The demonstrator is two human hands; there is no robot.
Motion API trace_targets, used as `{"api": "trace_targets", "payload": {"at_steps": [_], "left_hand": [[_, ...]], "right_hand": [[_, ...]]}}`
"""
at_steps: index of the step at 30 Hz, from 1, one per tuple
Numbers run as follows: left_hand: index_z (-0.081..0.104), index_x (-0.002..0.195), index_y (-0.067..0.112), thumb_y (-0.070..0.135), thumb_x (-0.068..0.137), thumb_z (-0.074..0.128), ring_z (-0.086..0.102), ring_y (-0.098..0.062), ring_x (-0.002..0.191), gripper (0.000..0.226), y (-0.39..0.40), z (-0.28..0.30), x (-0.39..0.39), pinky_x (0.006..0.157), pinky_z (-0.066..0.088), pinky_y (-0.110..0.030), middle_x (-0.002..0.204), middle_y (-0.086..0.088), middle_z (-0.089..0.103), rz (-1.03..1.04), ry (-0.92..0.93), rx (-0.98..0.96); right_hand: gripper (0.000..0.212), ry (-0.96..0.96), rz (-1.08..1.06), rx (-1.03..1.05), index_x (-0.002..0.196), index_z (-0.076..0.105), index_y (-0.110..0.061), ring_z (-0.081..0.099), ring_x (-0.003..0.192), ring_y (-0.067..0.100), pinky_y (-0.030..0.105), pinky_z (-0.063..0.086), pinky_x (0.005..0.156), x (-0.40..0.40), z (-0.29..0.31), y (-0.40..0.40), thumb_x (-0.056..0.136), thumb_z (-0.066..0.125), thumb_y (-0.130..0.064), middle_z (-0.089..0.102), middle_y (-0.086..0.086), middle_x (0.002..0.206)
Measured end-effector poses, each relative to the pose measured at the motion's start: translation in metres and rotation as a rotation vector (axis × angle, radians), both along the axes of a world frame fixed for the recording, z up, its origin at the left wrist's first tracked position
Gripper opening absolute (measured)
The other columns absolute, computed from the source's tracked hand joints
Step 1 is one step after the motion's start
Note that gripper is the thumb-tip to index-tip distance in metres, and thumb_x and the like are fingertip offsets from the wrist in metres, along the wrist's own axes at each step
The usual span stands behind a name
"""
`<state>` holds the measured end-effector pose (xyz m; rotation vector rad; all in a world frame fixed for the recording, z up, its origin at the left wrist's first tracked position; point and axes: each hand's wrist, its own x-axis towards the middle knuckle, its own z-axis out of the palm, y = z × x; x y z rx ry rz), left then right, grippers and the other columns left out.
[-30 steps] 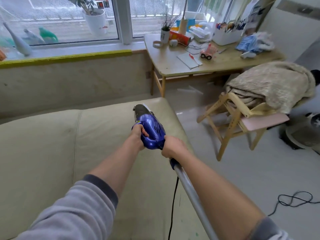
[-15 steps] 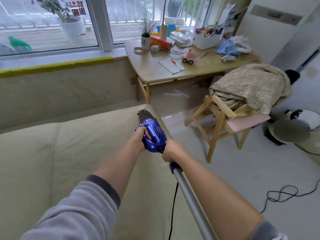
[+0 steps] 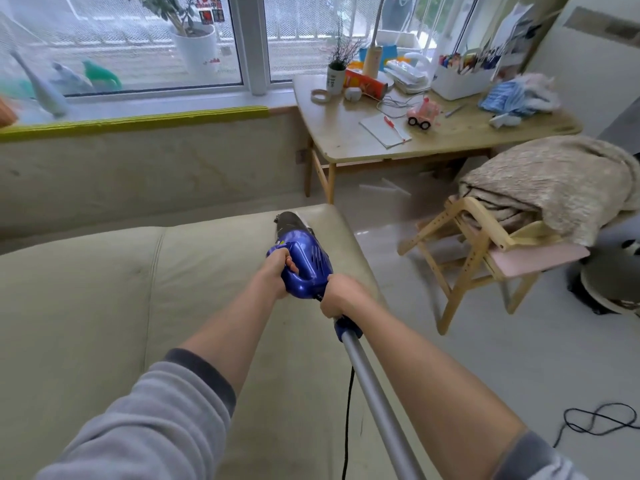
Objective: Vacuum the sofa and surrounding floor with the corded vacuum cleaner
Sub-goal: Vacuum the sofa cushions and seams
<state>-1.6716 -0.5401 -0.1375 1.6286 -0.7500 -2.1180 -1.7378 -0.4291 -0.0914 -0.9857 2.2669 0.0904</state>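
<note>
Up on the pale sofa [image 3: 104, 306], near its far right corner, my left hand [image 3: 275, 275] grips the blue vacuum [image 3: 304, 268] and my right hand [image 3: 341, 295] wraps its pole, so I can push it steady.

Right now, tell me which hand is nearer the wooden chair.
Right. The right hand, gripping the vacuum's rear, sits toward the chair; the left hand is beyond it.

Soft daylight from the window [image 3: 138, 39]; edges warped.
</note>
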Motion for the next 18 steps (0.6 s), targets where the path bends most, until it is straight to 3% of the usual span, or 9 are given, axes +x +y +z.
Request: {"api": "trace_targets", "payload": {"at_steps": [6,11,18], "left_hand": [[0.031,0.055,0.017,0.007,0.088,0.035,0.033,-0.007,0.025,0.034,-0.012,0.009,0.037,0.044,0.031,-0.019,0.031,0.006,0.034,0.057,-0.021,0.0],[0.031,0.054,0.017,0.008,0.088,0.037,0.033,-0.01,0.046,0.035,-0.022,0.012,0.076,0.049,0.032,-0.022,0.03,0.006,0.035,0.124,-0.014,0.006],[0.029,0.055,0.019,0.01,0.087,0.038,0.031,-0.007,0.025,0.034,-0.035,0.012,0.128,0.047,0.032,-0.021,0.031,0.007,0.032,0.219,-0.012,0.021]], "right_hand": [[0.016,0.033,0.108,0.038,0.098,0.046,-0.015,0.051,0.081,0.024,0.028,0.039,0.067,0.029,0.009,-0.02,0.084,0.052,-0.009,0.053,0.004,0.09],[0.012,0.063,0.194,0.061,0.094,0.047,-0.012,0.052,0.08,0.023,0.028,0.041,0.065,0.059,0.014,-0.041,0.084,0.054,-0.008,0.054,0.004,0.091],[0.011,0.078,0.287,0.067,0.094,0.047,-0.013,0.052,0.079,0.022,0.028,0.04,0.066,0.103,0.014,-0.063,0.085,0.053,-0.008,0.048,0.002,0.077]]}}
